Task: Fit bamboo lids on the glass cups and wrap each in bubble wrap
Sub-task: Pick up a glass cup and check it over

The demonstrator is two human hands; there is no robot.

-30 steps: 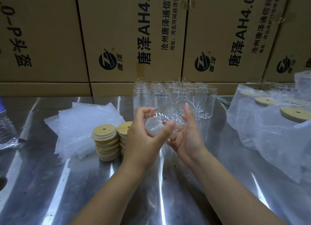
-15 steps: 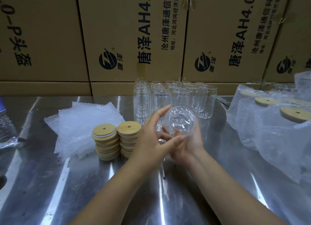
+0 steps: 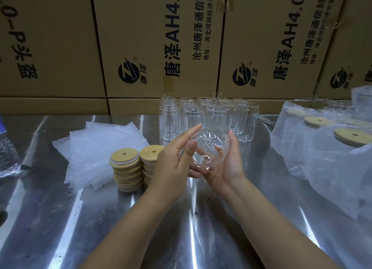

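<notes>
Since half a second back you eased the glass cup (image 3: 209,147) slightly lower over the bench (image 3: 181,228). Your right hand (image 3: 227,168) had it in a curled grip; your left hand (image 3: 171,164) was released, fingers straight, thumb on the glass. No lid fitted yet. Behind: bamboo lids (image 3: 125,168), bubble wrap (image 3: 94,147), many bare cups (image 3: 201,115) left to do, some wrapped cups (image 3: 322,143) done.

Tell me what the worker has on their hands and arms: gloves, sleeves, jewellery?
Nothing worn. The left hand and right hand are bare: no gloves, rings or tape. The left forearm and right forearm run bare to the frame's bottom edge, with no sleeve, watch or band in view.
</notes>
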